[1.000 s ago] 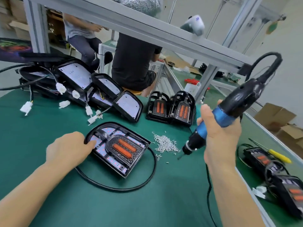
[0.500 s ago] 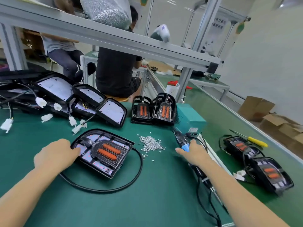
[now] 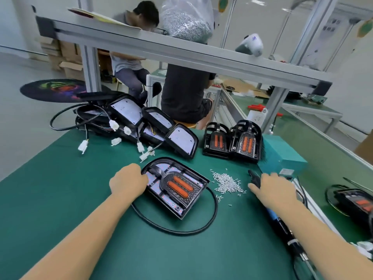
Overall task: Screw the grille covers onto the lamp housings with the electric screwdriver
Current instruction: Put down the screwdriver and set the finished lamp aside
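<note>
Both hands: left grip holds lamp housing; right seemingly open, over screwdriver.

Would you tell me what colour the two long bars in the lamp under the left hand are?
Orange bars, clearest in the head view.

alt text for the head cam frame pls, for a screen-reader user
A person's left hand holds the near-left edge of a lamp housing with its grille cover lying on a green table, while the right hand rests over the electric screwdriver lying on the table. A pile of small screws sits between them; more housings are stacked behind.
</note>
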`<state>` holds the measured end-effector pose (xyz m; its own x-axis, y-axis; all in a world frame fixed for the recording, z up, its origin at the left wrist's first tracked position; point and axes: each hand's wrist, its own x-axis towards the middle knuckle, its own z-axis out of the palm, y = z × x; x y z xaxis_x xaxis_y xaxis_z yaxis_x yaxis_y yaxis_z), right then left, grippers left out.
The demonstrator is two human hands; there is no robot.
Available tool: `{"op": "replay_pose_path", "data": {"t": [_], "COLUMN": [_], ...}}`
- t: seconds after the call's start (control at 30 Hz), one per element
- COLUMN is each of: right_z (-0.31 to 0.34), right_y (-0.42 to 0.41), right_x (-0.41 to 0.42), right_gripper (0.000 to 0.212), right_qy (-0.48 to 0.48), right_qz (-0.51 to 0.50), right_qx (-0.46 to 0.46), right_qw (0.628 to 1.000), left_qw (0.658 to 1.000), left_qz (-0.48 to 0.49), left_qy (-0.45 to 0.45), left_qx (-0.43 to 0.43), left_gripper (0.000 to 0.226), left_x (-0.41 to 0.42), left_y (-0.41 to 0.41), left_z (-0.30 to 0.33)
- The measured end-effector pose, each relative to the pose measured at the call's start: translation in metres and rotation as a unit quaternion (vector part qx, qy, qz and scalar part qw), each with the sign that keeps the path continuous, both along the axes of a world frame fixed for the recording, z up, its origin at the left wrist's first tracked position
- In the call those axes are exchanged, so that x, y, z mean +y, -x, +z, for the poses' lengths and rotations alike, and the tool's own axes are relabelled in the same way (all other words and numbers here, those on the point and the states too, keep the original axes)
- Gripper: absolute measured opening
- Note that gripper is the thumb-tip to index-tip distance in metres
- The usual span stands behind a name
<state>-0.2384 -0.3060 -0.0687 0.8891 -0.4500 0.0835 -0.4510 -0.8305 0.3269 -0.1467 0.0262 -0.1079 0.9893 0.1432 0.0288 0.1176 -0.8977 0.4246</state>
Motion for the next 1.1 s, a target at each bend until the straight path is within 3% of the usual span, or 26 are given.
{"op": "replay_pose_path", "data": {"t": [0.07,0.13,0.2,0.27,0.37,0.53,0.8,0.87,0.9,1.1], "right_z": [0.008,0.015,0.014,0.007,-0.003,-0.007,-0.006,-0.007,-0.008,-0.011], "right_y": [-0.009,-0.018,-0.027,-0.037,-0.05,-0.057,-0.059,-0.058,-0.057,-0.053], "right_x": [0.023,0.057,0.088,0.109,0.116,0.111,0.114,0.114,0.114,0.115], "right_gripper": [0.061,0.064,0.069,0.068,0.045,0.041,0.04,0.042,0.053,0.082], "right_qy": [-0.137,-0.339,-0.444,-0.469,-0.489,-0.546,-0.533,-0.54,-0.551,-0.587], "right_qz": [0.076,0.116,0.129,0.143,0.141,0.104,0.129,0.126,0.122,0.116], "right_qx": [-0.047,-0.055,-0.029,-0.011,0.007,0.037,0.035,0.035,0.029,0.032], "right_qw": [0.987,0.932,0.886,0.871,0.861,0.83,0.835,0.831,0.825,0.8], "left_qw": [1.0,0.999,0.997,0.994,0.995,0.996,0.999,1.0,0.999,0.953], "left_qz": [-0.004,-0.015,-0.031,-0.031,0.017,-0.008,0.004,0.02,0.028,0.02], "left_qy": [0.016,0.031,0.059,0.091,0.063,-0.084,-0.034,-0.005,0.024,0.296], "left_qx": [-0.012,-0.02,-0.024,-0.047,-0.074,0.038,0.016,-0.002,-0.012,-0.063], "left_gripper": [0.025,0.028,0.032,0.027,0.024,0.048,0.028,0.028,0.028,0.026], "left_x": [0.0,0.001,0.003,0.009,0.03,0.043,0.01,0.009,0.009,-0.004], "left_y": [-0.001,-0.001,0.003,0.009,0.025,0.06,0.057,0.052,0.048,0.029], "left_z": [-0.003,-0.003,-0.002,-0.001,0.0,-0.003,-0.007,-0.01,-0.012,-0.01]}}
